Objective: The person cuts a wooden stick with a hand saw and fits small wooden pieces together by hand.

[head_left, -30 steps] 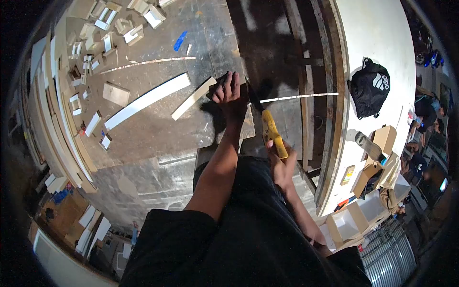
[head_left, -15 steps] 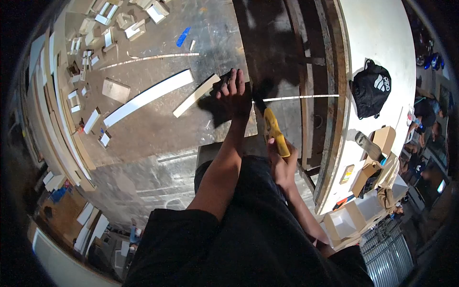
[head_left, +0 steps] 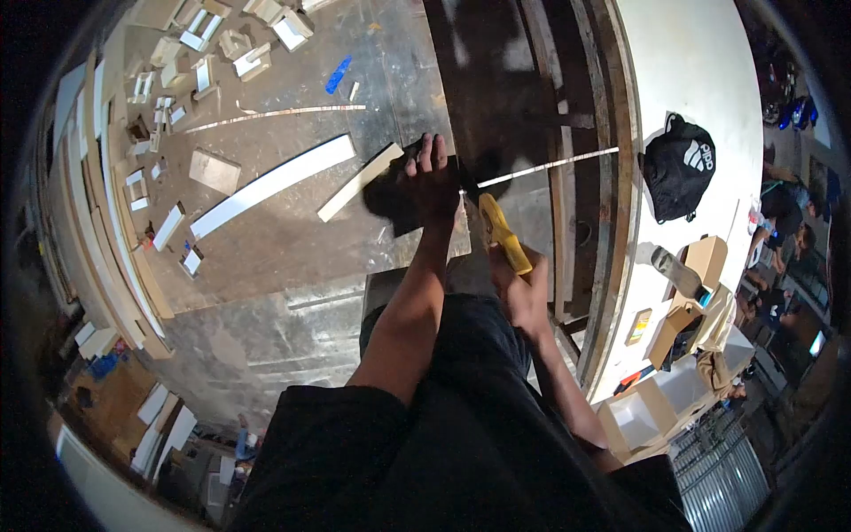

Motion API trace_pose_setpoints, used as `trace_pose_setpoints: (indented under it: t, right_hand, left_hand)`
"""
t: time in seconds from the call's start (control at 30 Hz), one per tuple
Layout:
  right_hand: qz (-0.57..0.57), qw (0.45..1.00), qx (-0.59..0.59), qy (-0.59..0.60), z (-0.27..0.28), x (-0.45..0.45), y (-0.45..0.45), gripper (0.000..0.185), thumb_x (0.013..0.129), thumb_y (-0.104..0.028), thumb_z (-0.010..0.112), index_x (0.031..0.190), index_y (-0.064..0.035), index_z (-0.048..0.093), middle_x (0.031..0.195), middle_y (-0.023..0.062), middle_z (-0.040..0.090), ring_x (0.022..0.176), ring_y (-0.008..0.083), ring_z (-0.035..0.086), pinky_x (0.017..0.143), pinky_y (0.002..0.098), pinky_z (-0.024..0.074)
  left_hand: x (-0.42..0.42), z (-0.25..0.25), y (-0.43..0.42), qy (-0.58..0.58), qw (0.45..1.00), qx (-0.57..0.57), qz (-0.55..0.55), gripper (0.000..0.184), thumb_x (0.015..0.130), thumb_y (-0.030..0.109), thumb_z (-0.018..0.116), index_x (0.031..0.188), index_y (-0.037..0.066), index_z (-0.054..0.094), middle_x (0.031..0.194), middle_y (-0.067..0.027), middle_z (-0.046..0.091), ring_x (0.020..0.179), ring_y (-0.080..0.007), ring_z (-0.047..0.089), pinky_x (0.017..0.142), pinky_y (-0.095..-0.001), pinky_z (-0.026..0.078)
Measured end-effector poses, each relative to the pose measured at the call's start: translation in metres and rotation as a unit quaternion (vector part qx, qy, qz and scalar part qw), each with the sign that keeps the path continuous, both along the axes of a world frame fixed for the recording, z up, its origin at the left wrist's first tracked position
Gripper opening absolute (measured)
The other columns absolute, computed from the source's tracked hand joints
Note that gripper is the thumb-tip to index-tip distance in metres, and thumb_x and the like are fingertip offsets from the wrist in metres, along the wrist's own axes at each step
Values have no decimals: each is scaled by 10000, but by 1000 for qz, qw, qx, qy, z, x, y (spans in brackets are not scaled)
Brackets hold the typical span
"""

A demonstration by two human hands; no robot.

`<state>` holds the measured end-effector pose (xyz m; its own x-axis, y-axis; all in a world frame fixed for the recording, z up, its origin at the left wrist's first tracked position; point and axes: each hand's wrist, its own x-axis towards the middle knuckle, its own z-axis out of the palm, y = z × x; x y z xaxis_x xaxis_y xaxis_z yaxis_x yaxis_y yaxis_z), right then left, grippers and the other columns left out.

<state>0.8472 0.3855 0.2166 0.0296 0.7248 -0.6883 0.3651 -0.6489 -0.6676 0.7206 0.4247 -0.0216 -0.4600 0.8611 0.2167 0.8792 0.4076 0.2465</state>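
Note:
My left hand lies with fingers stretched out on the brown worktable, at its right edge. A thin pale strip runs out from beside this hand, across the dark gap to the right. In my right hand is the yellow handle of a handsaw. Its dark blade meets the strip near the table edge, partly lost in shadow. Left of my left hand lie a short wooden stick and a longer white-faced board.
Small wooden pieces, a blue scrap and another thin strip lie on the worktable. Right of the gap, a white table carries a black drawstring bag, a bottle and cardboard boxes.
The strip's free right end has swung toward the far side, so it slants more. My right hand and the saw have shifted slightly. My left hand stays at the table edge.

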Motion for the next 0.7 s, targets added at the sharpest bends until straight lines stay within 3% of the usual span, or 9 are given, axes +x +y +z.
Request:
trace_pose_setpoints:
  t: [0.13,0.2,0.33,0.4,0.53,0.6,0.7]
  right_hand:
    - [-14,1000,-6,-8,7,-3,5,283,987,-237,632,1019,43,621,841,32,596,796,114,533,682,309,442]
    - [53,992,-108,34,26,-5,23,376,982,-227,650,1191,67,543,1026,105,620,947,152,578,840,312,473]
    - [13,996,-93,6,25,-11,17,367,984,-218,647,1184,70,538,1021,98,616,947,147,574,832,308,471]
    - [-41,999,16,-10,17,-17,11,258,984,-201,616,1031,52,613,857,46,614,823,137,566,706,323,459]
    - [23,999,22,-15,10,-13,26,273,982,-217,604,911,45,635,746,37,613,741,150,574,651,358,452]
    - [71,997,2,-5,18,-17,44,310,970,-311,645,845,-28,623,626,-56,455,555,62,404,500,269,307]
    - [70,994,77,26,-11,-12,45,330,972,-325,639,817,-36,601,629,-58,456,553,59,398,495,272,294]
  left_hand:
    - [-2,-4,0,-7,1000,6,-1,483,923,336,577,1393,229,548,1463,23,503,1219,-256,472,964,-513,370]
    - [-1,-5,-2,-4,1000,21,-7,486,927,335,574,1401,232,546,1475,27,494,1206,-260,481,972,-519,369]
    - [-4,2,0,-15,1000,17,-7,484,941,343,561,1413,236,538,1488,41,480,1212,-258,481,972,-524,371]
    - [-1,6,-1,21,1000,15,-6,494,933,287,556,1418,195,541,1472,-9,503,1284,-290,483,1015,-538,366]
    - [-1,1,-3,-5,999,32,-11,500,951,279,545,1444,199,506,1501,-23,477,1299,-306,472,989,-583,355]
    - [-3,-1,-3,17,1000,-4,-18,521,964,361,541,1463,227,473,1544,23,425,1303,-297,480,971,-540,373]
    - [-3,-5,-1,-46,998,25,-26,516,959,363,547,1449,213,490,1556,24,415,1302,-295,483,967,-553,368]
